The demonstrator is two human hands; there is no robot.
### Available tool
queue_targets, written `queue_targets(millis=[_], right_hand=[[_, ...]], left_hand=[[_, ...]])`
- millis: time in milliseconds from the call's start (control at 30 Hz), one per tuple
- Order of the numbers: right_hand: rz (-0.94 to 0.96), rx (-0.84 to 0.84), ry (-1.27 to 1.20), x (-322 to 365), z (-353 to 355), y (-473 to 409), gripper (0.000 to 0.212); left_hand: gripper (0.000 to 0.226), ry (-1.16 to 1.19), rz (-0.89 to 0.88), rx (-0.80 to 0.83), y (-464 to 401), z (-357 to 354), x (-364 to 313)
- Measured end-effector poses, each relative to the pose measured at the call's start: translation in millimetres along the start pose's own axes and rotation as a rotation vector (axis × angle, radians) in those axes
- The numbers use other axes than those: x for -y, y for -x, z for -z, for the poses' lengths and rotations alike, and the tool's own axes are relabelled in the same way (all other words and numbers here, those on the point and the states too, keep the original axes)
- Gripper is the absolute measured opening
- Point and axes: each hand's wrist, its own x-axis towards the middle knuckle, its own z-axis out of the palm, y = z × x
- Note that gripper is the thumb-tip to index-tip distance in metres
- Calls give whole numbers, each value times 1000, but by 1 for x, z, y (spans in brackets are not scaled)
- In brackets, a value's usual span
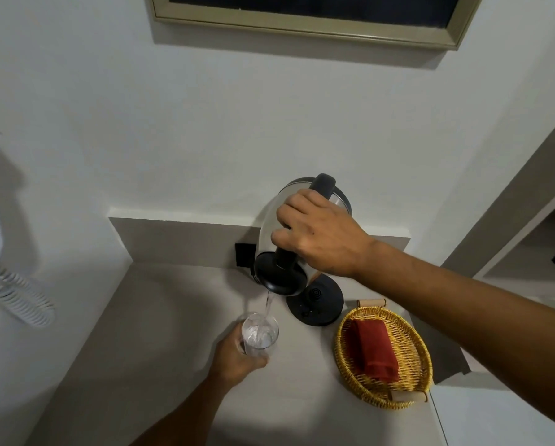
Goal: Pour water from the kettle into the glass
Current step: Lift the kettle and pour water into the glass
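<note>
A steel kettle (269, 233) with a black lid and black handle is tipped forward above the counter, spout down. My right hand (318, 236) is shut on its handle. A thin stream of water (267, 304) falls from the spout into a clear glass (259, 333), which holds some water. My left hand (234, 357) grips the glass from the near left side, on or just above the counter. The glass sits directly below the kettle's spout.
The kettle's round black base (316, 304) stands on the beige counter (160, 333) behind the glass. A woven yellow basket (421, 355) holding a red cloth (374, 347) lies to the right. A white wall phone with coiled cord (22, 297) hangs at left.
</note>
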Motion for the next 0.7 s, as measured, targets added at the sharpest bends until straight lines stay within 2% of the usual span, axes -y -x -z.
queue_targets(millis=[167, 467, 600, 700], right_hand=[[16, 15, -3, 4, 0, -3, 16], [15, 34, -31, 8, -3, -9, 16], [-9, 100, -54, 6, 1, -12, 30], [-19, 112, -51, 5, 3, -12, 34]], left_hand=[[80, -3, -14, 15, -1, 1, 2], [84, -8, -26, 11, 0, 3, 3], [91, 1, -28, 24, 0, 2, 1], [91, 2, -29, 30, 0, 2, 0]])
